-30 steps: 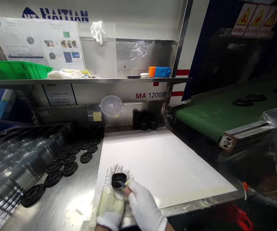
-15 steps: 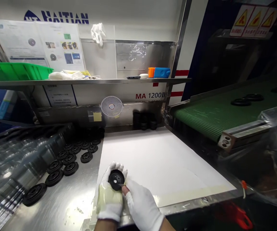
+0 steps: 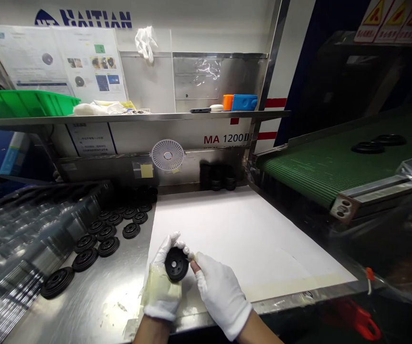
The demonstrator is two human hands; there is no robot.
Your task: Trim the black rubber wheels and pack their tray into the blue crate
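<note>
Green plastic formed the shallow bin at the left end of a metal shelf, and below it clear plastic trays stood stacked along the left side of the work surface. Printed sheets leaned up behind the bin. Just right of the trays, ribbed black discs lay in loose rows on a bare steel tabletop, the nearest one close to the trays' front corner. Next came the left hand, in a white glove with a yellowish palm, its fingers curled round the back and edge of a single black disc. That disc was held up, tilted toward the camera, above the near left part of a white sheet, its centre hole showing pale. At the disc's right rim was the right hand, also white-gloved, the thumb's end bare; its fingers were bent in and closed together, but what they pinched was too small to make out. A white fan was mounted behind, and dark parts stood at the sheet's far edge. Farther right, two black rings lay close together on a green conveyor belt.
</note>
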